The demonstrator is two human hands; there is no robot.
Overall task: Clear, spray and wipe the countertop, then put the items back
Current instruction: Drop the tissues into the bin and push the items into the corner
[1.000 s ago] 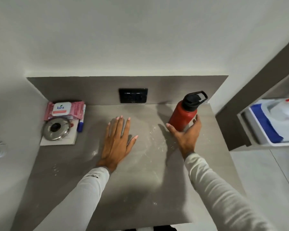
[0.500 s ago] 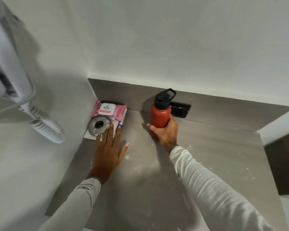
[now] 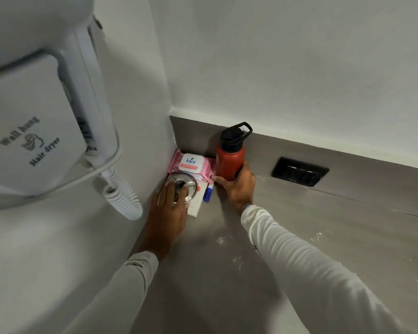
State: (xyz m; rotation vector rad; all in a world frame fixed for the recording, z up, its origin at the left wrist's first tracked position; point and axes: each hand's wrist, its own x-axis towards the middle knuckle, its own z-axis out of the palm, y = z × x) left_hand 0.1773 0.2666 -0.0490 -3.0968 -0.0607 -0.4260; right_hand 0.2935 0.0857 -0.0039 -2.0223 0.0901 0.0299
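Right grip point(image 3: 237, 186) | I am grasping the upright red bottle point(image 3: 229, 160) low | left grip point(image 3: 171, 201) released, resting flat on steel lid point(image 3: 182, 186) | tabletop point(image 3: 323, 237) corner, bottle right of wipes pack point(image 3: 191, 163).

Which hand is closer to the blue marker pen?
Right, narrowly. The right hand, gripping the red bottle, sits just right of the blue marker; the left hand rests on the round metal lid, just left of it.
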